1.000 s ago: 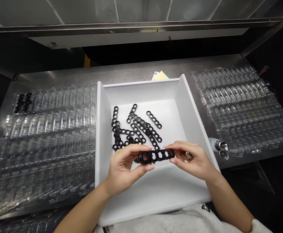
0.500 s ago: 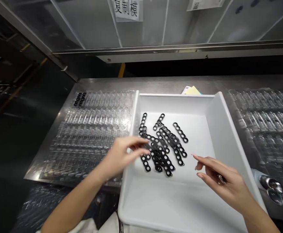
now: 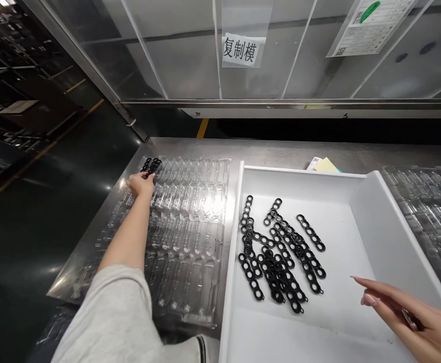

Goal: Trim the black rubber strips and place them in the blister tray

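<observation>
At the top left slots of the clear plastic tray (image 3: 222, 237), my left hand (image 3: 141, 184) pinches a black strip (image 3: 153, 165) with round holes, beside other black strips standing in the slots. Several more black strips (image 3: 311, 233) of the same kind lie loose and overlapping in the white bin (image 3: 360, 242). My right hand (image 3: 405, 312) is over the right side of the bin, its index finger stretched out and thumb apart. A small shiny metal object shows near its palm; what it is cannot be made out.
Another clear tray (image 3: 428, 201) lies right of the bin. Yellow and white papers (image 3: 325, 165) sit behind the bin on the metal table (image 3: 190, 147). A metal-framed panel (image 3: 182, 60) with labels rises at the back.
My left hand has moved from over the pile in the bin to the tray's top left corner, where it holds a strip. The view has shifted left, and my right hand appears lower right.
</observation>
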